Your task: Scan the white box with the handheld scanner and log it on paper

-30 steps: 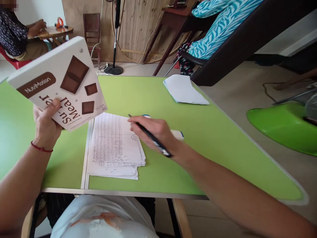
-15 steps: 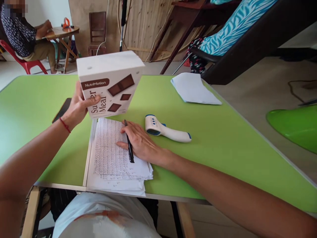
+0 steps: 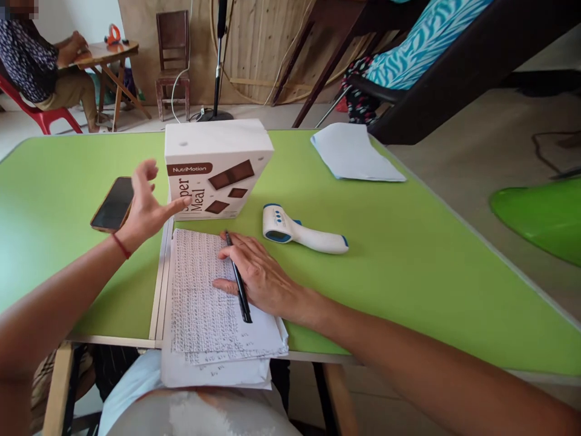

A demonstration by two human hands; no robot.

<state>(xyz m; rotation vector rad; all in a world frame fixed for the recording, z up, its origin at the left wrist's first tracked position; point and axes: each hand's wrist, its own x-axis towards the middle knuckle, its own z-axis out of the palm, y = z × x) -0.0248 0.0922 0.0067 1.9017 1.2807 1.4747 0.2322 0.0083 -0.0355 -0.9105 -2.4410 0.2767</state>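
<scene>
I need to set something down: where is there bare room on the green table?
Free: right of the thermometer, between the white papers and right forearm; also left of the phone, beyond the left forearm. Crowded: the middle, with box, written sheets, pen, left hand and right hand.

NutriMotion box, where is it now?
In the head view, the box stands left of centre on the green table, beyond the written papers, by the left hand.

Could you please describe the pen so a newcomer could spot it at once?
On the green table, find the stack of handwritten sheets. The person's right hand rests there, with the pen between its fingers: the only slim black thing on those sheets.
</scene>
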